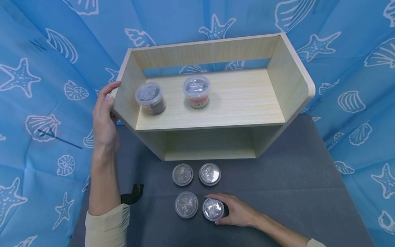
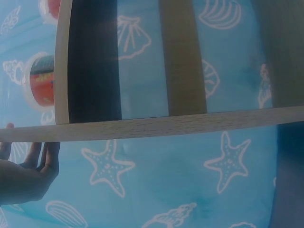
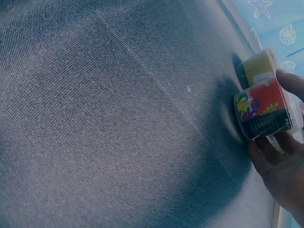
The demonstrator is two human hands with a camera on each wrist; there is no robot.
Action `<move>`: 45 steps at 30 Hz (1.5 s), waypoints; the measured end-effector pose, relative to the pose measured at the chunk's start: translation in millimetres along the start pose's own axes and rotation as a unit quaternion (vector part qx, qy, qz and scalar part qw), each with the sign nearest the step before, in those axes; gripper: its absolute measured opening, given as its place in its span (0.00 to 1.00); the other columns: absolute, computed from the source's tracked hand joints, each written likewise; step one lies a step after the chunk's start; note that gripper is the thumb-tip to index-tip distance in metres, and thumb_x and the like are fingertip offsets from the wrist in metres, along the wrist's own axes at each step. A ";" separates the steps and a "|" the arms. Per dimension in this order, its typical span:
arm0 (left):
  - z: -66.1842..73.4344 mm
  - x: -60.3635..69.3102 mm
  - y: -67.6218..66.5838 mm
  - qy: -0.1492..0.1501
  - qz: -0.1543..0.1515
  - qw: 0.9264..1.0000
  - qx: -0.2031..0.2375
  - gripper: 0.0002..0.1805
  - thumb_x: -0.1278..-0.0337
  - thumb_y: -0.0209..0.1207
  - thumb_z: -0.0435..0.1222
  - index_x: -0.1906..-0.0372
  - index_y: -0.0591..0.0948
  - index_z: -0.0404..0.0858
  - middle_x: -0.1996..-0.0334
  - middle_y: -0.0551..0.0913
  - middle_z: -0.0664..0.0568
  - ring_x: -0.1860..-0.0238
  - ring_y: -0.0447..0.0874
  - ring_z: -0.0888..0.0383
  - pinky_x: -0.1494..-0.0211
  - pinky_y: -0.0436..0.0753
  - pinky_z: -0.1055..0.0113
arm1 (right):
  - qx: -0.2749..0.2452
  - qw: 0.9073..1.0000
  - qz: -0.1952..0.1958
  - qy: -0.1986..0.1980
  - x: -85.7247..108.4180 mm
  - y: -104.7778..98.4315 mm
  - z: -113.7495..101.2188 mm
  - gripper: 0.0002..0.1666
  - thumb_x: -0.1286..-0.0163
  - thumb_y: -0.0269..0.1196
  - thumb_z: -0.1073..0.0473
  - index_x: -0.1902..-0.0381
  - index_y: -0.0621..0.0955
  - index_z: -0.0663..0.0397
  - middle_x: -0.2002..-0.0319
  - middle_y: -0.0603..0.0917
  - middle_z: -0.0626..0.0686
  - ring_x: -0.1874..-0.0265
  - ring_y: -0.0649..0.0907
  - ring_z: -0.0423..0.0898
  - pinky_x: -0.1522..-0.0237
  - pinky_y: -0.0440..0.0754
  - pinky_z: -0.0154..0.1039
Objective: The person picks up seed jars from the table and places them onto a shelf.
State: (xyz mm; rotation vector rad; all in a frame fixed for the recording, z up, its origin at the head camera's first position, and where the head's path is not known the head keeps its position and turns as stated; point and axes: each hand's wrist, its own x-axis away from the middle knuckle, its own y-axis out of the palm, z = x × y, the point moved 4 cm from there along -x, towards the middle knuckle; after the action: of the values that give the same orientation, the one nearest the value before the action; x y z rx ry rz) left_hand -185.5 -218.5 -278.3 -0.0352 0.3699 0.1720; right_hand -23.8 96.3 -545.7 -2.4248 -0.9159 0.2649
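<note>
My left hand (image 1: 104,120) grips the left side panel of a pale wooden two-tier shelf (image 1: 240,99); in the left wrist view its fingers (image 2: 50,159) meet the panel's edge. Near the front of the table, my right hand (image 1: 239,212) holds a small round clear-lidded tub (image 1: 213,209) between thumb and fingers. That tub's red and black label (image 3: 263,107) shows in the right wrist view. Beside it stands another lidded tub (image 1: 186,204). Two more, a left one (image 1: 182,174) and a right one (image 1: 210,174), stand just before the shelf.
On the upper tier sit a dark tub (image 1: 150,98) at the left and a reddish tub (image 1: 196,91) near the middle. Grey cloth (image 1: 293,178) covers the table. A blue curtain (image 1: 348,85) with white shell prints surrounds it. A black strap (image 1: 132,195) sticks out by my left sleeve.
</note>
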 end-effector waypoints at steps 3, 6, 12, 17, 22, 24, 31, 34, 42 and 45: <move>0.0 0.1 -0.1 -0.001 -0.001 1.000 0.001 0.21 0.25 0.40 0.41 0.36 0.77 0.46 0.37 0.70 0.48 0.43 0.68 0.49 0.46 0.64 0.56 | 0.001 1.000 0.002 0.006 1.6 -3.7 -1.9 0.49 0.52 0.79 0.54 0.30 0.72 0.42 0.36 0.76 0.43 0.38 0.76 0.48 0.39 0.74 0.51; -0.1 0.5 -0.7 -0.002 0.000 1.000 0.001 0.21 0.25 0.40 0.41 0.36 0.77 0.46 0.37 0.69 0.48 0.43 0.68 0.49 0.46 0.64 0.56 | 0.003 1.000 0.004 0.010 2.4 -7.5 -4.3 0.49 0.51 0.79 0.54 0.30 0.72 0.40 0.36 0.76 0.42 0.38 0.77 0.47 0.40 0.74 0.51; -0.4 1.6 -0.6 -0.003 -0.001 1.000 -0.005 0.21 0.24 0.40 0.42 0.36 0.77 0.46 0.38 0.69 0.48 0.44 0.68 0.49 0.47 0.64 0.56 | 0.005 1.000 0.010 0.010 2.1 -14.6 -11.4 0.50 0.52 0.79 0.53 0.30 0.72 0.38 0.37 0.76 0.41 0.39 0.77 0.46 0.40 0.74 0.52; -0.5 1.5 -0.8 -0.004 0.000 1.000 -0.004 0.21 0.24 0.40 0.42 0.36 0.77 0.46 0.39 0.70 0.48 0.45 0.69 0.50 0.49 0.65 0.57 | -0.005 1.000 0.009 0.013 -1.2 -22.0 -17.3 0.50 0.51 0.79 0.53 0.30 0.72 0.35 0.36 0.75 0.40 0.38 0.76 0.46 0.39 0.73 0.51; -0.6 1.5 -0.8 -0.003 0.002 1.000 -0.002 0.22 0.24 0.40 0.42 0.36 0.76 0.46 0.40 0.71 0.47 0.47 0.70 0.50 0.50 0.66 0.58 | -0.020 1.000 0.020 0.001 -4.5 -33.6 -24.0 0.49 0.50 0.79 0.52 0.30 0.72 0.35 0.35 0.75 0.39 0.36 0.75 0.47 0.37 0.72 0.52; -0.6 1.5 -0.6 -0.003 0.001 1.000 0.000 0.22 0.24 0.40 0.42 0.36 0.76 0.46 0.40 0.71 0.47 0.46 0.70 0.50 0.50 0.66 0.58 | -0.022 0.999 0.026 -0.007 -5.4 -38.9 -26.7 0.48 0.49 0.78 0.52 0.30 0.72 0.37 0.36 0.75 0.40 0.36 0.75 0.47 0.37 0.72 0.51; 0.1 2.1 0.6 -0.005 -0.002 1.000 0.000 0.22 0.24 0.40 0.42 0.35 0.76 0.46 0.38 0.70 0.47 0.45 0.69 0.50 0.49 0.65 0.57 | -0.030 0.999 0.040 -0.016 -7.4 -56.1 -33.5 0.46 0.46 0.77 0.50 0.30 0.72 0.36 0.37 0.76 0.41 0.37 0.75 0.46 0.37 0.70 0.54; 0.5 2.1 0.7 -0.008 0.000 1.000 -0.002 0.22 0.24 0.40 0.43 0.35 0.76 0.47 0.38 0.70 0.48 0.45 0.69 0.50 0.49 0.65 0.57 | -0.032 0.998 0.045 -0.017 -8.4 -64.0 -36.3 0.46 0.45 0.77 0.51 0.29 0.71 0.34 0.38 0.77 0.41 0.38 0.75 0.46 0.38 0.70 0.56; 1.5 2.7 -0.1 -0.015 0.004 1.000 -0.004 0.22 0.24 0.40 0.43 0.35 0.76 0.47 0.37 0.70 0.48 0.46 0.69 0.50 0.49 0.65 0.58 | -0.036 0.998 0.058 -0.016 -9.4 -83.9 -45.2 0.46 0.42 0.75 0.48 0.28 0.69 0.36 0.34 0.75 0.43 0.35 0.73 0.46 0.37 0.70 0.56; 2.3 2.3 0.6 -0.014 0.004 1.000 -0.004 0.22 0.24 0.40 0.42 0.35 0.76 0.47 0.38 0.70 0.48 0.46 0.69 0.50 0.49 0.65 0.58 | -0.038 0.997 0.066 -0.019 -9.8 -91.8 -48.8 0.46 0.42 0.75 0.49 0.28 0.69 0.37 0.34 0.75 0.44 0.36 0.75 0.45 0.37 0.71 0.51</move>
State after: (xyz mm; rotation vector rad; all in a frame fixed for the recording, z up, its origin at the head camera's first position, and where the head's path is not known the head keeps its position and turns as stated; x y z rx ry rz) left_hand -182.7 -217.5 -277.1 -0.0395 0.3414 0.1817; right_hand -64.8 127.7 -454.9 -2.5640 -0.7953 0.3307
